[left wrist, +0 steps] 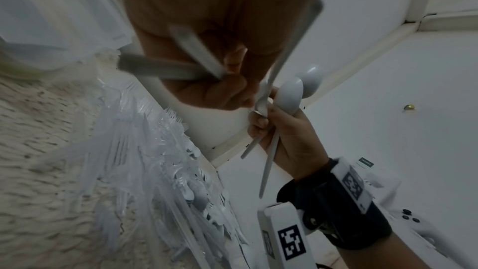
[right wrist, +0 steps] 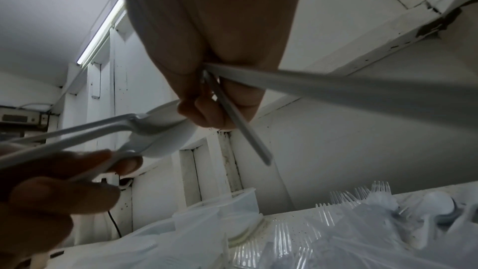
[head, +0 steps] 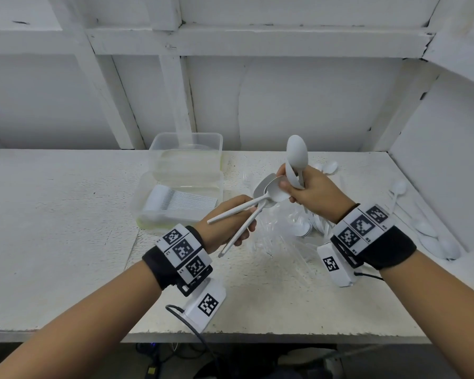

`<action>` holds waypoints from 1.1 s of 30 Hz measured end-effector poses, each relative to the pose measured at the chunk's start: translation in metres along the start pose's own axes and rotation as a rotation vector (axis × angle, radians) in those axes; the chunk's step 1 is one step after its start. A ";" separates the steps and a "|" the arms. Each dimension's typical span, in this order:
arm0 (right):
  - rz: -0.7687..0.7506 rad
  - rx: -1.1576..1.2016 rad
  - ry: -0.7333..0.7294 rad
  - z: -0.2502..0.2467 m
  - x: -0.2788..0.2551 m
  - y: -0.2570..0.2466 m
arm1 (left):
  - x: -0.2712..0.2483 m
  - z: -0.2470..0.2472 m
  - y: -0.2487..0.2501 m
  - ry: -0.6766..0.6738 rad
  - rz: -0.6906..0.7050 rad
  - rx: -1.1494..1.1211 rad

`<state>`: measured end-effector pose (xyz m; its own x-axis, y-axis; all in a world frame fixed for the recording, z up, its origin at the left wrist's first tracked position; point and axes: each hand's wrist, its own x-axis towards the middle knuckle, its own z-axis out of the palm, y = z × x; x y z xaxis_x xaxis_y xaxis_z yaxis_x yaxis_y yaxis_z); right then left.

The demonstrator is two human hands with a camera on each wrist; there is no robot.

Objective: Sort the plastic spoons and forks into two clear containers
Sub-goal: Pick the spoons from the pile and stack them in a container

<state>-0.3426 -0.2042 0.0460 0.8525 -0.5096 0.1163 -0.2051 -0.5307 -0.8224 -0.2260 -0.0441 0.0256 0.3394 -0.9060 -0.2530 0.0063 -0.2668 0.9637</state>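
Holding white plastic spoons above a white worktop (head: 52,242), a person works with both hands raised over a loose heap of cutlery. The left hand (head: 225,222) has its fingers curled round the handles of two spoons (head: 271,191), whose bowls point up and to the right. The right hand (head: 312,191) is closed round a small bunch of spoons (head: 297,157), one bowl standing upright above the fist; its thumb touches the bowls of the left hand's pair.

The worktop's front edge runs just below the forearms. A white wall closes off the back and another the right side. The left stretch of the worktop is bare.

Each wrist carries a black band with square black-and-white coded markers; no readable writing shows.

Two clear containers sit behind the left hand: the nearer container (head: 148,203) holds a neat row of white cutlery; the farther container (head: 186,143), touching it behind, shows no contents I can make out. Clear forks (right wrist: 362,193) and white spoons lie heaped under the hands, and more spoons (head: 433,236) lie scattered along the right wall.
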 end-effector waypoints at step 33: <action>-0.013 -0.097 -0.086 0.022 0.012 -0.003 | -0.004 -0.011 0.000 -0.234 -0.335 -0.453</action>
<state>-0.3213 -0.1939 0.0371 0.8924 -0.4449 0.0751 -0.2359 -0.6021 -0.7628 -0.2173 -0.0367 0.0274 0.0344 -0.8591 -0.5107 0.4938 -0.4296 0.7560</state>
